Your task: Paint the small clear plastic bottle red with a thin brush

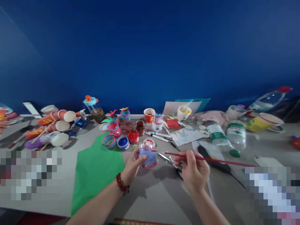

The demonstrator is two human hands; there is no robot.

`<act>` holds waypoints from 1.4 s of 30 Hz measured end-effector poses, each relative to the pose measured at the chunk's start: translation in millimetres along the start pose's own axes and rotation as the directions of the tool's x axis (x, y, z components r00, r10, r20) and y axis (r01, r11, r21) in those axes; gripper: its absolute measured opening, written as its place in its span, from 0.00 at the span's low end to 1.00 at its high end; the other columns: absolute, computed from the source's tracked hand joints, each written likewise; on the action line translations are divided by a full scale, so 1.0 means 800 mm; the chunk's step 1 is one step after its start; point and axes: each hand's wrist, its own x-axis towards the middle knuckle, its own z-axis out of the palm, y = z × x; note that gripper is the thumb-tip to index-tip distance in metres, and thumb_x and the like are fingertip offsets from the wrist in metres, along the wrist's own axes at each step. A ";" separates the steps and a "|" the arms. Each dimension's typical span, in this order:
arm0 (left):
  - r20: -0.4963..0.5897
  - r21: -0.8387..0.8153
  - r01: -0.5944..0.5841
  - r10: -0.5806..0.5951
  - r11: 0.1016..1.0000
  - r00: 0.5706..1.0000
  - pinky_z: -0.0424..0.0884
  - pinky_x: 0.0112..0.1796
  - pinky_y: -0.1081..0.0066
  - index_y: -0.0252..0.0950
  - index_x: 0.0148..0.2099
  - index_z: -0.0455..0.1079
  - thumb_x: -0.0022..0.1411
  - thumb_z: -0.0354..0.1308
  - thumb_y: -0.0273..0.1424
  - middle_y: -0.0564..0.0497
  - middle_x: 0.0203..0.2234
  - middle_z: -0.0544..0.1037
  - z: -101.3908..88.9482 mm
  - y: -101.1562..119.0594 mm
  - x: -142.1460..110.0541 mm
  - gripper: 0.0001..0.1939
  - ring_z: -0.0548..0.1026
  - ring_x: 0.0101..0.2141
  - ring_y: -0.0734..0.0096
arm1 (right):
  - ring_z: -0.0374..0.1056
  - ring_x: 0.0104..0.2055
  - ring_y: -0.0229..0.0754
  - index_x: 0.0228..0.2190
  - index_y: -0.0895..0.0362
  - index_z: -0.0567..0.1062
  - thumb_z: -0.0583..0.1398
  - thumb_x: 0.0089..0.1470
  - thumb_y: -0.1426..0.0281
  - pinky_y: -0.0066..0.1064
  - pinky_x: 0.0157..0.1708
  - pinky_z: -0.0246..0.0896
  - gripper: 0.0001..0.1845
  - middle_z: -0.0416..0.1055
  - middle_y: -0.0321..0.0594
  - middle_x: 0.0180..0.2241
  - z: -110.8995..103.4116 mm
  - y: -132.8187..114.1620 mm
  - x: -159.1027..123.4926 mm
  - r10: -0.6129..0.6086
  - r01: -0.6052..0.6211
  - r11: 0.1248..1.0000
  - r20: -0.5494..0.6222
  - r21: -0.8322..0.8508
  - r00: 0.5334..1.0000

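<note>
My left hand (134, 164), a beaded bracelet on its wrist, holds a cut-off clear plastic bottle bottom (148, 158). Blue paint coats its side, and a red band runs along its lower rim. My right hand (194, 168) grips a long red paintbrush (225, 161), whose tip is at the bottle piece's upper side; whether it touches I cannot tell. Just beyond stand open jars of red paint (133, 137) and blue paint (123, 143). Scissors (167, 158) lie partly behind my right hand.
Green paper (98, 168) lies to the left. Painted bottle cups (113, 128) stand near the paints. Bundled paper cups (59, 126) rest at far left. Plastic bottles (236, 134) and a black glue gun (213, 161) with a cord lie at right. A blue wall (150, 56) rises behind.
</note>
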 end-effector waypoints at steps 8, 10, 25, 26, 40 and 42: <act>-0.012 0.030 0.024 -0.024 0.999 1.000 0.75 0.45 0.65 0.37 0.45 0.77 0.44 0.80 0.42 0.48 0.39 0.83 0.008 0.005 -0.003 0.28 0.79 0.41 0.60 | 0.73 0.16 0.43 0.25 0.57 0.81 0.68 0.56 0.51 0.31 0.18 0.70 0.22 0.78 0.42 0.18 -0.006 0.007 -0.010 -0.093 0.106 0.988 0.111 -0.114 0.989; -0.011 0.029 0.024 -0.024 0.999 1.000 0.74 0.45 0.64 0.37 0.45 0.77 0.44 0.80 0.42 0.48 0.39 0.83 0.007 0.005 -0.003 0.28 0.79 0.41 0.60 | 0.72 0.15 0.42 0.26 0.57 0.81 0.67 0.58 0.52 0.31 0.18 0.70 0.22 0.78 0.41 0.18 -0.006 0.007 -0.011 -0.102 0.117 0.985 0.125 -0.126 0.987; -0.026 0.009 0.020 -0.019 1.000 0.999 0.74 0.46 0.65 0.36 0.45 0.77 0.44 0.80 0.43 0.48 0.40 0.83 0.004 0.001 -0.001 0.29 0.79 0.41 0.61 | 0.72 0.16 0.42 0.25 0.57 0.81 0.67 0.57 0.49 0.30 0.17 0.69 0.24 0.79 0.42 0.19 -0.006 0.005 -0.002 -0.080 0.093 0.981 0.077 -0.170 0.994; -0.025 0.003 0.021 -0.021 1.000 0.999 0.74 0.46 0.64 0.36 0.46 0.77 0.44 0.80 0.43 0.47 0.40 0.83 0.004 0.001 -0.001 0.29 0.79 0.42 0.60 | 0.72 0.16 0.42 0.25 0.57 0.80 0.68 0.57 0.49 0.30 0.17 0.69 0.24 0.79 0.42 0.19 -0.008 0.007 -0.001 -0.073 0.081 0.983 0.056 -0.163 0.996; -0.020 -0.010 0.017 -0.017 1.000 1.000 0.73 0.46 0.65 0.36 0.45 0.78 0.44 0.80 0.43 0.48 0.40 0.82 0.000 -0.004 0.000 0.29 0.79 0.41 0.62 | 0.72 0.16 0.41 0.27 0.57 0.80 0.68 0.57 0.51 0.29 0.18 0.68 0.22 0.78 0.40 0.19 -0.012 0.017 0.000 -0.052 0.057 0.989 0.041 -0.138 0.998; -0.024 -0.017 0.015 -0.015 1.000 1.000 0.74 0.45 0.66 0.36 0.45 0.78 0.44 0.80 0.43 0.48 0.39 0.82 0.000 -0.004 0.000 0.29 0.79 0.40 0.62 | 0.73 0.16 0.41 0.26 0.58 0.80 0.69 0.56 0.51 0.29 0.17 0.68 0.22 0.78 0.39 0.19 -0.014 0.019 0.001 -0.059 0.059 0.992 0.005 -0.115 0.998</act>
